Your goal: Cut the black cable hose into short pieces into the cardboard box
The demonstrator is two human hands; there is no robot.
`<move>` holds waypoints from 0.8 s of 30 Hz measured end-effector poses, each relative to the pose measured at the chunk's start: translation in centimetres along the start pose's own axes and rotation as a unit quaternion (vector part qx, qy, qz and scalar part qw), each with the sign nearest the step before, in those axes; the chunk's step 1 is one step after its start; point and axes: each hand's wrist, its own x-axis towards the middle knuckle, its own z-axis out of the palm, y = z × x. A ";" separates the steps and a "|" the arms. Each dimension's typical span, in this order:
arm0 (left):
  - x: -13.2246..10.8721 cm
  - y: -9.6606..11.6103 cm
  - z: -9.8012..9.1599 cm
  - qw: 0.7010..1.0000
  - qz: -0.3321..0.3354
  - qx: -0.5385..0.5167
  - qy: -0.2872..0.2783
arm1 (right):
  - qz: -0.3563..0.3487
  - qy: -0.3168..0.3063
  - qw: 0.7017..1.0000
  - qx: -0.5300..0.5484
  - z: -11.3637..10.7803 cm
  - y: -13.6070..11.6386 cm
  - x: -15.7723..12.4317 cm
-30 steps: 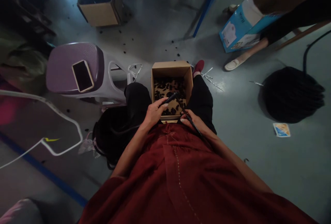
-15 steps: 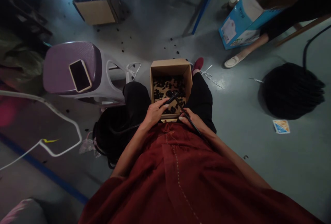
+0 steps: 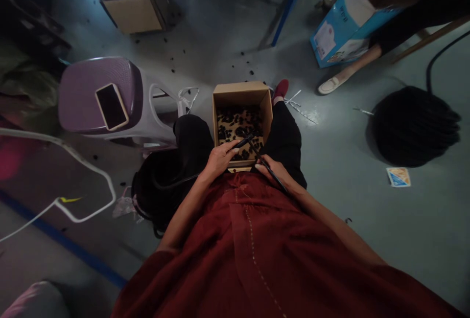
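Top (image 3: 238,244) showing dark red, a pale dotted stitch line running down its front. Box (image 3: 235,94) showing plain tan, its floor turning blotchy under black lumps (image 3: 238,129). Tool (image 3: 244,141) showing black. Stool (image 3: 95,95) showing lilac, finely dotted across the seat. Carton (image 3: 340,39) showing sky blue and white. Shoe (image 3: 281,88) showing red.

In view are two hands (image 3: 220,159), two black sticks (image 3: 270,169), two brown cardboard boxes (image 3: 242,94), one blue printed carton (image 3: 340,29), one phone (image 3: 112,106), one lilac plastic stool (image 3: 82,95), one white shoe (image 3: 329,85), one red shoe (image 3: 281,89), one round black mass (image 3: 413,127) and one small printed card (image 3: 398,177).
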 end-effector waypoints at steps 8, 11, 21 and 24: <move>0.3 -0.8 1.1 0.999 -0.030 -0.018 -0.016 | -0.003 0.016 0.999 -0.032 0.7 1.2 0.2; 0.4 -1.1 1.3 0.999 -0.037 -0.020 -0.018 | -0.002 0.012 0.999 -0.051 1.0 1.8 0.4; 0.7 -1.9 1.5 0.999 -0.032 0.009 -0.023 | 0.004 0.011 0.997 -0.082 1.2 2.5 0.4; 0.7 -2.0 1.5 0.999 -0.029 0.028 -0.024 | 0.005 0.012 0.996 -0.091 1.1 2.4 0.3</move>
